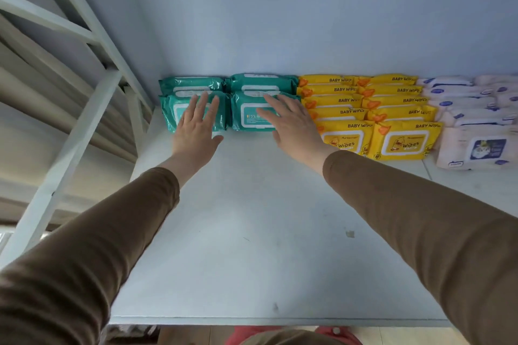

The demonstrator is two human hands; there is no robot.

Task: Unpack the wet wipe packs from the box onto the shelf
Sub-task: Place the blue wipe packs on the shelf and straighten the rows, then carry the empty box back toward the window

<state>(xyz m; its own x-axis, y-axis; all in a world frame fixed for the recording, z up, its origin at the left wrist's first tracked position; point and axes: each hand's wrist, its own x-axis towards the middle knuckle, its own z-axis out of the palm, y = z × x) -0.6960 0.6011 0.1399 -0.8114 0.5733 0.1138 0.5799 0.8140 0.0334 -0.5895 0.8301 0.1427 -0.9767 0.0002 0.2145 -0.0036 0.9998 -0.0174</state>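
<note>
Teal wet wipe packs stand in two short rows at the back left of the white shelf. My left hand lies flat, fingers straight, against the front left teal pack. My right hand rests with straight fingers on the front right teal pack. Behind each front pack another teal pack leans against the wall. The box is not in view.
Yellow baby wipe packs fill two rows to the right of the teal ones. White packs stand at the far right. A white metal rack frame rises on the left. The shelf's front edge runs near the bottom.
</note>
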